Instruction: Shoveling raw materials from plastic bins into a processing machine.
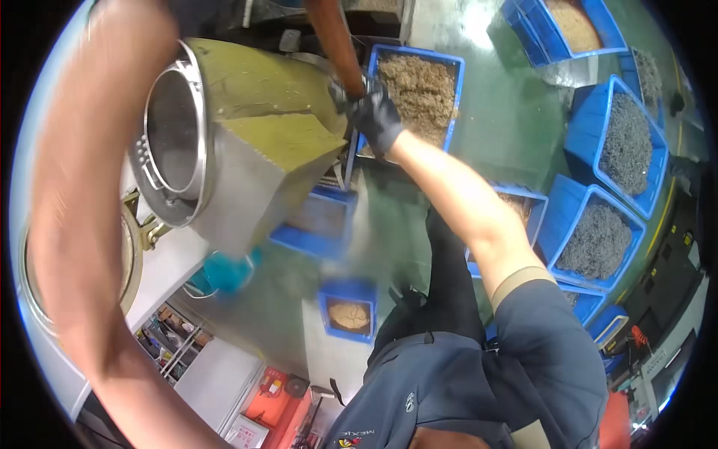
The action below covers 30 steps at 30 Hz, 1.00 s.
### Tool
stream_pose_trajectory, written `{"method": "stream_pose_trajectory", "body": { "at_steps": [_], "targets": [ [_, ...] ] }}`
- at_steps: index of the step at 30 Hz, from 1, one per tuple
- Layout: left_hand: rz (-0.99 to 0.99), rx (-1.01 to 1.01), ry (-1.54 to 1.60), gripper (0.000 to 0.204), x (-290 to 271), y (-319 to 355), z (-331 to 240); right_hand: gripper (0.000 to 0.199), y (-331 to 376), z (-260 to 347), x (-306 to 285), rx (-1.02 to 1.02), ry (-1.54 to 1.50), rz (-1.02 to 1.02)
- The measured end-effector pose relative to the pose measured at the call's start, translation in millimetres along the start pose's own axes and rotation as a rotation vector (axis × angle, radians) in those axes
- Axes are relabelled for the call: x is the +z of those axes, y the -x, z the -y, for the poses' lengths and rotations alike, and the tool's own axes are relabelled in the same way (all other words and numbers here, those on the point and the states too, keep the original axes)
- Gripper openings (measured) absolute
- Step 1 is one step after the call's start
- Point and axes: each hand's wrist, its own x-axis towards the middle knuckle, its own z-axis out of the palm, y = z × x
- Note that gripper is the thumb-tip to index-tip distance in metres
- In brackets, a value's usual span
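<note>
The bare left forearm (75, 209) sweeps up the left edge, and its hand is out of view, so I cannot tell its grip. Beside it a metal drum (247, 150) with a round open mouth leans over, its lower corner above a blue crate (318, 221) on the green floor (508, 112). The black-gloved right hand (378, 116) is closed tight on the drum's upper corner. It looks like the tipping step, with the drum being emptied toward that crate (the contents are too blurred to make out). The next move seems to call for a firm hold and a steady tilt. Further right stand a crate of brown shavings (419, 90) and crates of grey scraps (624, 146).
</note>
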Motion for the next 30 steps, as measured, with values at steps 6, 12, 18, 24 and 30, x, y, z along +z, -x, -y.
{"method": "stream_pose_trajectory", "body": {
  "at_steps": [6,12,18,24,30],
  "targets": [
    [0.449,-0.356,-0.697,0.018,-38.4,118.3,-204.1,0.027,112.4,57.7,66.3,-0.158,0.139,0.048],
    [0.845,-0.591,-1.350,0.027,1.1,200.8,-351.9,0.026,207.4,19.9,115.9,-0.416,0.265,0.068],
    [0.772,-0.688,-1.199,0.037,29.2,249.5,-439.7,0.030,279.0,22.7,138.9,-0.282,0.509,-0.015],
    [0.481,-0.896,-0.956,0.029,66.5,286.1,-430.4,0.025,273.4,42.7,144.7,0.726,-0.870,0.190],
    [0.819,-0.980,-0.591,0.015,-15.5,193.1,-385.8,0.041,210.8,-0.2,172.7,1.134,-1.611,0.033]
  ]
}}
